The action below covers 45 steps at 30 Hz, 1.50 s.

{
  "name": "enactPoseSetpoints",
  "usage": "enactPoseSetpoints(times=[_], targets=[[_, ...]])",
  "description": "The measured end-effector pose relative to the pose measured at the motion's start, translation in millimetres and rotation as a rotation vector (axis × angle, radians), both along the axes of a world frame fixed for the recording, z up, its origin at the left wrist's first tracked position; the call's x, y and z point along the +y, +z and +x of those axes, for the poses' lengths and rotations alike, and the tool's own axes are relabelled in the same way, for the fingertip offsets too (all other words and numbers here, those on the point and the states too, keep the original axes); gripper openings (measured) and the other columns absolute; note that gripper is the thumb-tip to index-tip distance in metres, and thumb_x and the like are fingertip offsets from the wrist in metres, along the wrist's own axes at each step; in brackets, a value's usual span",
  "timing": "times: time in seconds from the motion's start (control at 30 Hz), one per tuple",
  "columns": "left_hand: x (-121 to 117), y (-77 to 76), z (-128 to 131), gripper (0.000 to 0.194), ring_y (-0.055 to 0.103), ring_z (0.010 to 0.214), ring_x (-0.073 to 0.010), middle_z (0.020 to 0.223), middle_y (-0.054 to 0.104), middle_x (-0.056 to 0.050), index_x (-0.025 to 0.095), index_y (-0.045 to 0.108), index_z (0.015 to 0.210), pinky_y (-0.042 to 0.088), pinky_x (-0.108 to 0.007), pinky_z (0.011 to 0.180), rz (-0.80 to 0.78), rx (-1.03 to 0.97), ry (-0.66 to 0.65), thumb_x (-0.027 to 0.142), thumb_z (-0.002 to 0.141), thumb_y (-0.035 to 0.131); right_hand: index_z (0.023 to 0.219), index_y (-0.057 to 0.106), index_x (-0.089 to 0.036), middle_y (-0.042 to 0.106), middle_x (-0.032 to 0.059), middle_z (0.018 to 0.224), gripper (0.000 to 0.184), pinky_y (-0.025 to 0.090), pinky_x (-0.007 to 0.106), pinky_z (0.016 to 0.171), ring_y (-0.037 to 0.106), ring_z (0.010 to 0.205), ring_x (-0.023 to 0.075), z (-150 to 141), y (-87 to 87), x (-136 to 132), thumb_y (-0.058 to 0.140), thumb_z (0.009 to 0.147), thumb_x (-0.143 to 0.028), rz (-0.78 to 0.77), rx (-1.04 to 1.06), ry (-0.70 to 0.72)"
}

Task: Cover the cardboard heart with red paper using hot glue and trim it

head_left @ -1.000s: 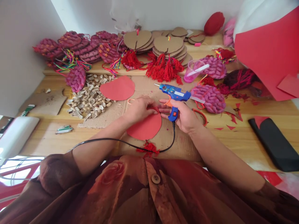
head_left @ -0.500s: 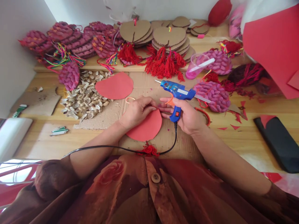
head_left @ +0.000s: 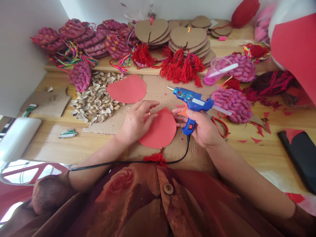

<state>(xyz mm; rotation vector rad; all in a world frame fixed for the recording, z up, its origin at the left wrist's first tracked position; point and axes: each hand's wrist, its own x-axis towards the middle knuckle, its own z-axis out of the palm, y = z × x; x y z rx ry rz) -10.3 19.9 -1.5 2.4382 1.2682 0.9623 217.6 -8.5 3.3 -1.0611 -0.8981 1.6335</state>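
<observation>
My right hand [head_left: 201,126] is wrapped round the handle of a blue glue gun [head_left: 191,102], whose nozzle points to the left. Its fingers reach the right edge of a rounded red paper piece [head_left: 160,131]. My left hand [head_left: 137,121] is open at the left side of this paper, thumb and fingers apart, holding nothing. From beneath the paper's lower edge a red tassel [head_left: 156,158] sticks out, in front of my shirt. The gun's black cord [head_left: 182,158] runs over the tassel to the left. A second red paper piece [head_left: 127,89] lies further back.
Peanut shells [head_left: 98,100] are heaped at the left. Along the back stand stacked cardboard discs [head_left: 189,37] with red tassels [head_left: 181,67] and pink-purple decorated pieces [head_left: 84,41]. Orange-handled scissors [head_left: 221,126], a pink plastic cup [head_left: 212,75] and a black phone-like slab [head_left: 296,154] are at the right.
My left hand has let go of the paper's top edge, moved left and opened its fingers. My right hand still holds the glue gun. The whole view has shifted slightly.
</observation>
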Motion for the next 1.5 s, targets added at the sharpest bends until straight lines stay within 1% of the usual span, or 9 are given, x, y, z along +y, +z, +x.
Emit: enactPoseSetpoints(times=[0.07, 0.17, 0.33, 0.4, 0.67, 0.87, 1.13, 1.3, 1.5], targets=[[-13.9, 1.0, -11.5, 0.025, 0.069, 0.105, -0.0195, 0.115, 0.072, -0.009, 0.017, 0.064, 0.121, 0.057, -0.035, 0.095, 0.042, 0.058, -0.013, 0.015, 0.096, 0.058, 0.097, 0.078, -0.027, 0.078, 0.0042, 0.106, 0.023, 0.058, 0.039, 0.089, 0.071, 0.105, 0.0247, -0.9, -2.8, -0.2, 0.062, 0.089, -0.041, 0.005, 0.004, 0.021], [-37.8, -4.3, -32.8, 0.028, 0.065, 0.12, -0.0229, 0.124, 0.071, -0.009, 0.019, 0.064, 0.126, 0.053, -0.041, 0.107, 0.047, 0.163, -0.14, 0.018, 0.099, 0.056, 0.101, 0.078, -0.028, 0.078, 0.0032, 0.11, 0.022, 0.057, 0.039, 0.09, 0.071, 0.108, 0.0248, -1.3, -6.3, 0.1, 0.062, 0.091, -0.041, 0.002, -0.018, 0.02], [-57.5, -22.1, -47.9, 0.054, 0.046, 0.144, -0.0293, 0.149, 0.055, -0.018, 0.013, 0.04, 0.153, 0.045, -0.049, 0.118, 0.039, 0.308, -0.282, 0.019, 0.101, 0.052, 0.104, 0.078, -0.029, 0.078, 0.0019, 0.109, 0.023, 0.057, 0.039, 0.091, 0.071, 0.107, 0.0246, -1.7, -10.2, 2.7, 0.065, 0.089, -0.042, -0.008, -0.059, 0.026], [-56.6, -25.6, -45.6, 0.056, 0.041, 0.148, -0.0299, 0.152, 0.052, -0.019, 0.012, 0.035, 0.156, 0.043, -0.05, 0.119, 0.035, 0.336, -0.307, 0.021, 0.103, 0.049, 0.102, 0.078, -0.028, 0.078, 0.0022, 0.108, 0.022, 0.058, 0.038, 0.088, 0.072, 0.104, 0.0242, -2.2, -9.6, 4.3, 0.065, 0.089, -0.041, -0.022, -0.068, 0.033], [-50.7, -17.0, -34.8, 0.049, 0.04, 0.148, -0.0306, 0.156, 0.047, -0.015, 0.011, 0.046, 0.15, 0.042, -0.05, 0.12, -0.065, 0.47, -0.261, 0.028, 0.104, 0.044, 0.094, 0.08, -0.026, 0.079, 0.0035, 0.096, 0.019, 0.056, 0.034, 0.073, 0.072, 0.086, 0.0221, -6.6, -4.9, 8.6, 0.069, 0.085, -0.037, -0.061, -0.079, 0.015], [-49.2, -16.2, -24.3, 0.049, 0.032, 0.152, -0.0299, 0.158, 0.044, -0.017, 0.008, 0.045, 0.15, 0.037, -0.049, 0.122, -0.062, 0.474, -0.243, 0.025, 0.104, 0.04, 0.093, 0.081, -0.025, 0.078, 0.0033, 0.09, 0.019, 0.053, 0.03, 0.065, 0.069, 0.076, 0.0188, -7.3, -3.8, 9.5, 0.069, 0.085, -0.036, -0.058, -0.115, 0.024], [-45.0, -13.9, -8.7, 0.05, 0.036, 0.149, -0.0367, 0.153, 0.046, -0.027, -0.003, 0.045, 0.145, 0.038, -0.05, 0.121, -0.058, 0.532, -0.251, 0.024, 0.103, 0.042, 0.096, 0.081, -0.023, 0.078, 0.0041, 0.092, 0.021, 0.054, 0.029, 0.069, 0.07, 0.079, 0.0187, -4.3, -8.5, 11.1, 0.068, 0.085, -0.036, -0.042, -0.109, 0.029], [-44.3, -6.4, 8.5, 0.052, 0.043, 0.144, -0.0385, 0.146, 0.052, -0.028, -0.005, 0.05, 0.14, 0.031, -0.054, 0.124, 0.003, 0.621, -0.229, 0.031, 0.103, 0.046, 0.092, 0.082, -0.023, 0.079, 0.0048, 0.093, 0.021, 0.056, 0.03, 0.074, 0.071, 0.083, 0.0201, -5.7, -6.7, 11.4, 0.069, 0.082, -0.037, -0.069, -0.131, 0.023], [-38.1, -3.1, 35.0, 0.052, 0.043, 0.145, -0.0364, 0.147, 0.053, -0.026, -0.003, 0.053, 0.139, 0.03, -0.051, 0.124, 0.01, 0.59, -0.234, 0.035, 0.104, 0.043, 0.097, 0.082, -0.025, 0.079, 0.0044, 0.102, 0.023, 0.057, 0.027, 0.078, 0.07, 0.093, 0.0186, -5.3, -10.3, 12.7, 0.066, 0.086, -0.036, -0.066, -0.148, 0.04]])
